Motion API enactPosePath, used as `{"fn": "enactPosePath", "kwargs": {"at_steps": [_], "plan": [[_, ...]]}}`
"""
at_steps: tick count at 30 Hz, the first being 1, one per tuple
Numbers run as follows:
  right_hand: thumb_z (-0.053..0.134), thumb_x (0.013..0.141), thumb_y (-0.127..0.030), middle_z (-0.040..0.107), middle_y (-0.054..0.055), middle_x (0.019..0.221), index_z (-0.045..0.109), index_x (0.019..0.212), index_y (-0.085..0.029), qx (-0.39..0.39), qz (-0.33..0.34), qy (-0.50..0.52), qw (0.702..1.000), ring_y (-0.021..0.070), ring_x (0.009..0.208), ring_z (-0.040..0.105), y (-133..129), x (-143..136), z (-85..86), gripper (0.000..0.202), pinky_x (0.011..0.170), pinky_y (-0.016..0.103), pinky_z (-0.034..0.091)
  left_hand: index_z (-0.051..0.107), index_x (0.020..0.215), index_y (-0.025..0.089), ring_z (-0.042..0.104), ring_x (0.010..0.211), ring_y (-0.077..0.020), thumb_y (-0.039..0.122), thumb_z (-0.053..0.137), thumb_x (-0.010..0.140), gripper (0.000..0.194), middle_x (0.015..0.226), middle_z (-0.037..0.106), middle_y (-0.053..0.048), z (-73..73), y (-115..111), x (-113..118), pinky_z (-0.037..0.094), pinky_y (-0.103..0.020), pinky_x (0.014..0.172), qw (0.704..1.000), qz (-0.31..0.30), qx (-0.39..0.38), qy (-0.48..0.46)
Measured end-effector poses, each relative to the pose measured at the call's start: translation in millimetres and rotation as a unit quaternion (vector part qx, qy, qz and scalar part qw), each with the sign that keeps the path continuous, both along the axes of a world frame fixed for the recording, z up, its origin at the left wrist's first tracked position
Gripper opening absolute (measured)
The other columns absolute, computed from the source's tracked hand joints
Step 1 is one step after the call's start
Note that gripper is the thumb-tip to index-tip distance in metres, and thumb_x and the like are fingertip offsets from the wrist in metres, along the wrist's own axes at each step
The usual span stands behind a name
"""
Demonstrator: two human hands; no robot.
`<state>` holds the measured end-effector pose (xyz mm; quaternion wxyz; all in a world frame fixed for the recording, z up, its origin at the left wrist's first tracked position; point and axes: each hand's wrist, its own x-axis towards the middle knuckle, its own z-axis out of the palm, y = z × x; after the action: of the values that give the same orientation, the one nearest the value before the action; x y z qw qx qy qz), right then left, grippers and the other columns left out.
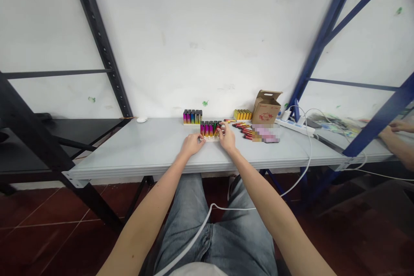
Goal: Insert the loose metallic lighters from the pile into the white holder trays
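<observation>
Small shiny cylinders [207, 129] with dark tops, coloured purple, magenta and yellow, stand upright in rows on a pale rack [211, 139]. They look like lighters or batteries; the exact kind is too small to tell. My left hand [193, 143] is closed at the rack's front left corner, thumb and finger pinched on its edge. My right hand [227, 138] is at the rack's right end, its fingers curled round a red, dark-topped cylinder there. That hand partly hides the right end of the rack.
Behind stands another block of colourful cylinders [192, 116]. Yellow ones [242, 114] stand beside an open cardboard box [266, 108]. Loose red cylinders [246, 131] lie to the right. A power strip [295, 127] with white cables sits farther right, near a blue post and another person's hands [396, 136].
</observation>
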<state>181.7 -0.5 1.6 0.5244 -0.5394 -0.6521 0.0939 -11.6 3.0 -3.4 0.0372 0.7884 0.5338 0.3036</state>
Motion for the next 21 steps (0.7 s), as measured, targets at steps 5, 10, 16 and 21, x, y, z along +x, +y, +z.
{"fn": "enactPosePath", "kwargs": {"at_steps": [5,10,16,21], "plan": [[0.042,0.094,-0.027,0.065,0.009,0.116,0.059,0.125,-0.023,0.047,-0.042,-0.102,0.993,0.024,0.107,0.057,-0.8,-0.6,2.3,0.036,0.096,0.037,0.041,0.069,0.097,0.021,0.064,0.098,-0.0257,0.037,0.058,0.087,0.022,0.1,0.072,-0.005,1.3,-1.4,0.4,0.048,-0.034,0.087,1.0,0.0,-0.003,-0.004],[0.041,0.091,-0.02,0.051,0.012,0.132,0.06,0.129,-0.02,0.089,-0.084,-0.179,0.976,0.0257,0.126,0.042,1.2,0.1,0.1,0.042,0.109,0.04,0.031,0.069,0.097,0.021,0.065,0.096,-0.0254,0.038,0.058,0.087,0.023,0.1,0.073,-0.005,1.7,-1.3,0.5,0.049,-0.034,0.084,1.0,-0.003,-0.005,-0.005],[0.044,0.088,-0.022,0.045,0.013,0.14,0.055,0.135,-0.019,0.065,-0.053,-0.174,0.981,0.0266,0.131,0.039,2.7,2.0,-2.9,0.047,0.112,0.041,0.031,0.069,0.097,0.021,0.064,0.096,-0.0249,0.038,0.057,0.087,0.023,0.099,0.072,-0.005,1.2,-1.0,0.7,0.048,-0.034,0.085,1.0,0.003,-0.002,0.001],[0.038,0.093,-0.029,0.048,0.014,0.139,0.047,0.138,-0.016,0.06,-0.026,-0.107,0.992,0.0243,0.13,0.043,2.1,1.2,-3.6,0.048,0.109,0.039,0.034,0.068,0.098,0.021,0.064,0.097,-0.0253,0.039,0.057,0.087,0.024,0.099,0.072,-0.005,1.5,-0.8,0.5,0.048,-0.034,0.085,1.0,0.002,-0.008,0.002]]}}
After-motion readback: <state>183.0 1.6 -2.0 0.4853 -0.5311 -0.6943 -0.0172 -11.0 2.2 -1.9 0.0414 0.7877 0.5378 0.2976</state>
